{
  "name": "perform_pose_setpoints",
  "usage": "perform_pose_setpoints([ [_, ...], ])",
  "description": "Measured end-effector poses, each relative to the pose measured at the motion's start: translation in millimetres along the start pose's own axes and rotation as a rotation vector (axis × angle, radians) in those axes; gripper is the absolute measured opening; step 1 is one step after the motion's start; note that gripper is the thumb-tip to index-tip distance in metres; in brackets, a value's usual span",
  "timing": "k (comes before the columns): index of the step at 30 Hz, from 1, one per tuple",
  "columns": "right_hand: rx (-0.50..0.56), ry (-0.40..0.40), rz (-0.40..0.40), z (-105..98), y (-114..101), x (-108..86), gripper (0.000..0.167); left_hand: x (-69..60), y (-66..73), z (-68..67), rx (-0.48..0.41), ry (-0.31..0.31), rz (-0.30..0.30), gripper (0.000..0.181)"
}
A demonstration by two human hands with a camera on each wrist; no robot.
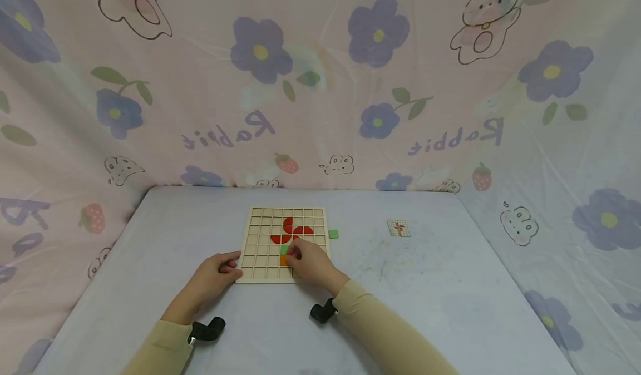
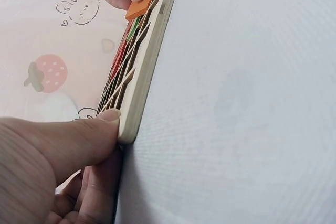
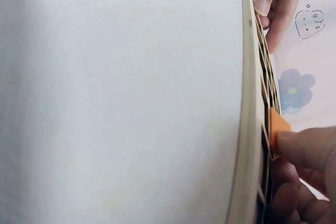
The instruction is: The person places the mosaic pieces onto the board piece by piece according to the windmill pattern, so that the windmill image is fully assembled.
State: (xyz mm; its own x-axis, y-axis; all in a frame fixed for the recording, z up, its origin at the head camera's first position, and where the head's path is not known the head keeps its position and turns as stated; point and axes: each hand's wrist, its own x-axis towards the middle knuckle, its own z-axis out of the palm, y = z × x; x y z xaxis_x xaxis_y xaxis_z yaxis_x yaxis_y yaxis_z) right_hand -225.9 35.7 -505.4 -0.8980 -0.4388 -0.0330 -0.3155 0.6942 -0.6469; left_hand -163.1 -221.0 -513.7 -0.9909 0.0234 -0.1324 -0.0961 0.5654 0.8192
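A pale wooden grid board (image 1: 260,280) lies flat on the table. Several red rounded pieces (image 1: 287,222) sit in its cells like pinwheel blades, with a green square tile (image 1: 284,249) below them. My right hand (image 1: 315,265) pinches an orange square tile (image 2: 139,8) between thumb and fingers; it is tilted at the board's surface, just below the green one. With the thumb on its near left corner and the fingers along its side, my left hand (image 1: 211,279) holds the board. My right hand covers part of the pieces and the board's lower right cells.
Right of the board lies a loose green tile (image 1: 333,234). Farther right is a small printed card (image 1: 399,228) with a grid and a pinwheel figure. A patterned cloth (image 1: 320,85) rises behind the white table (image 1: 430,308). Black wrist cameras (image 1: 209,329) hang under both wrists.
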Motion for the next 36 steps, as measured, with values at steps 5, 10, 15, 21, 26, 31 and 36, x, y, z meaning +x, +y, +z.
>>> perform_pose_setpoints([
  [5,-0.007,0.004,-0.005,2,2,0.8,0.007,0.6,-1.0,0.3,0.006,0.000,0.000,0.051],
  [10,-0.015,0.008,-0.010,2,2,0.8,0.005,0.5,0.6,0.0,0.009,0.001,-0.005,0.051],
  [15,-0.009,0.008,-0.018,0,1,-1.2,0.005,2.0,-0.5,0.7,0.000,-0.004,-0.010,0.051],
  [21,0.127,0.003,-0.002,-13,8,-6.6,0.012,3.5,-2.4,0.6,0.010,-0.003,-0.003,0.052],
  [26,0.174,0.055,0.017,-33,25,-6.8,0.025,2.1,-1.2,0.1,0.004,-0.004,-0.001,0.052],
  [31,0.180,0.130,0.053,-50,45,-5.4,0.033,-0.3,0.5,-0.2,0.003,-0.003,-0.008,0.052],
  [36,0.179,0.207,0.130,-62,63,-4.1,0.036,-0.1,0.2,0.2,0.003,-0.002,-0.004,0.052],
])
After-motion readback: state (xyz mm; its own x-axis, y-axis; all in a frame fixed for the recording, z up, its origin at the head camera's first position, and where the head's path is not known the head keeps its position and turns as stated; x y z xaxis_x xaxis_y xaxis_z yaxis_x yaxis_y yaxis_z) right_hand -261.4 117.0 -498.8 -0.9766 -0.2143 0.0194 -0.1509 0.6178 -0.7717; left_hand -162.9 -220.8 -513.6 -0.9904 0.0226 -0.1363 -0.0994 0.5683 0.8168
